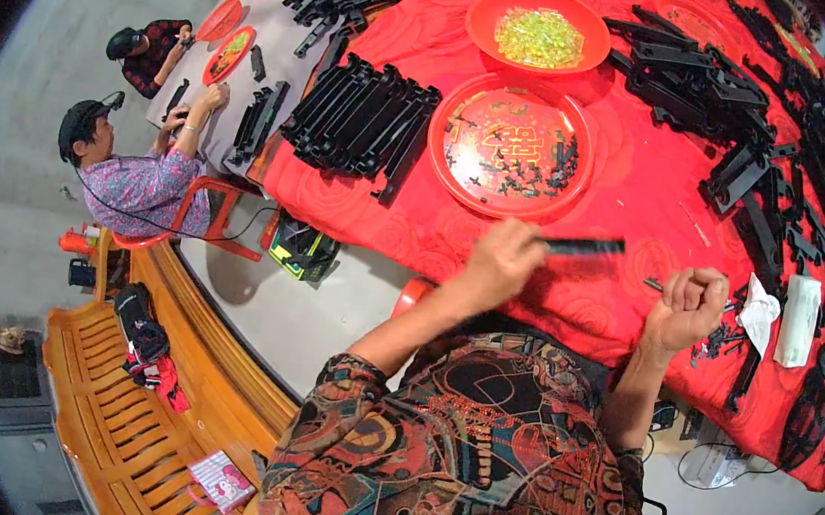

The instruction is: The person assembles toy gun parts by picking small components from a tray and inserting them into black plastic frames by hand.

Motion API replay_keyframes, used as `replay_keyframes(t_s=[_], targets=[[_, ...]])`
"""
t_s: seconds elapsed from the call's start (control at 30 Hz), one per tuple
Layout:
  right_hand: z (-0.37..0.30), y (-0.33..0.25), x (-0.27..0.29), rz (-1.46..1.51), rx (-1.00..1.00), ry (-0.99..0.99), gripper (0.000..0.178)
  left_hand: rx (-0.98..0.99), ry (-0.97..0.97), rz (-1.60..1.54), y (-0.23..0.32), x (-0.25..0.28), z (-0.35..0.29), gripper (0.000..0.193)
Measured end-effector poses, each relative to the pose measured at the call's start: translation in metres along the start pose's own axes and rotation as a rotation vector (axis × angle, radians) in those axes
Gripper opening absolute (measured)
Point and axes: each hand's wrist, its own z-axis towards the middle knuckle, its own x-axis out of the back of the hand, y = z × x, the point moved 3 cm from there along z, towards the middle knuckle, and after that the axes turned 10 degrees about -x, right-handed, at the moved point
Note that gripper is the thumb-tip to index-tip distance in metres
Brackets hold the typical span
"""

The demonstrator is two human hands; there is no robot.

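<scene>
My left hand [504,262] is closed around one end of a long black plastic bar [587,247], which sticks out to the right above the red cloth. To its right, my right hand [687,308] is curled with a thin dark stick-like piece [653,284] poking out toward the bar. The kind of that piece is too small to make out. Beyond my left hand lies a round red tray [439,165] with small black parts scattered in it. A red bowl [479,25] of small yellow-green clear pieces stands behind the tray.
Black plastic bars [356,121] lie in a row at the left, and a loose heap [697,81] covers the right. A white bottle-like cylinder [799,320] and a crumpled white tissue [759,312] lie near my right hand. Two people [145,169] sit at a table on the left.
</scene>
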Motion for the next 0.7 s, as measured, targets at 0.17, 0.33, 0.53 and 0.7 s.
replay_keyframes(t_s=[0.17, 0.33, 0.53, 0.7], targets=[[-0.002, 0.020, 0.018, -0.032, -0.165, 0.102, 0.022, 0.027, 0.116, 0.472, -0.107, 0.090, 0.001, 0.013], [-0.015, 0.043, 0.023, -0.016, -0.367, 0.156, 0.021, 0.282, 0.059, 0.837, -0.210, 0.164, -0.031, 0.011], [-0.016, 0.046, 0.022, -0.050, -0.377, 0.172, 0.018, 0.560, -0.108, 0.890, -0.269, 0.178, -0.064, 0.014], [-0.017, 0.052, 0.039, -0.091, -0.390, 0.231, 0.019, 0.537, -0.029, 0.766, -0.261, 0.170, -0.062, 0.019]])
